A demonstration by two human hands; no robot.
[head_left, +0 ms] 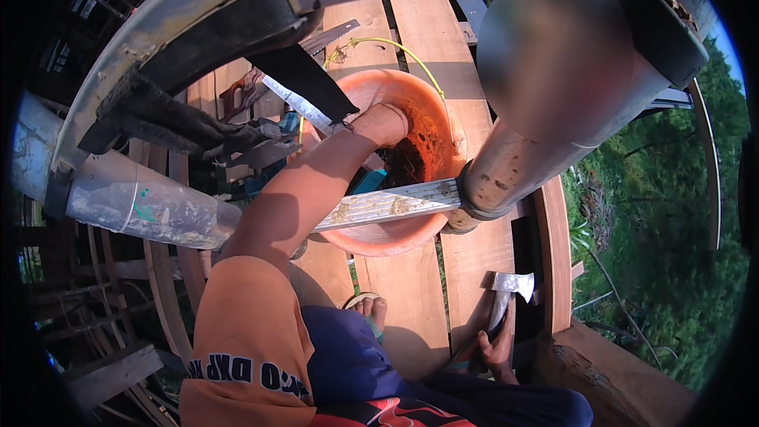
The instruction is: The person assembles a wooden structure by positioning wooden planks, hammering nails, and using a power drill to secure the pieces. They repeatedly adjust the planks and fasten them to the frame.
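My left arm stretches through a metal frame into an orange bucket (379,247). The left hand (385,124) is down inside by its far wall, and its fingers are hidden there. Dark items and a teal-coloured thing (368,182) lie in the bucket, too shaded to name fully. At the lower right, my right hand (496,354) is closed round the handle of a hatchet (515,285), its metal head pointing up and away from me. A yellow-green cord handle (407,51) arches over the bucket's far rim.
The metal frame's ribbed crossbar (391,204) spans the bucket, between thick tubes (514,166). Behind it lie a handsaw (336,35) and a white marked strip (296,103). Wooden planks (403,300) with gaps form the floor; a timber edge (553,253) borders greenery at right.
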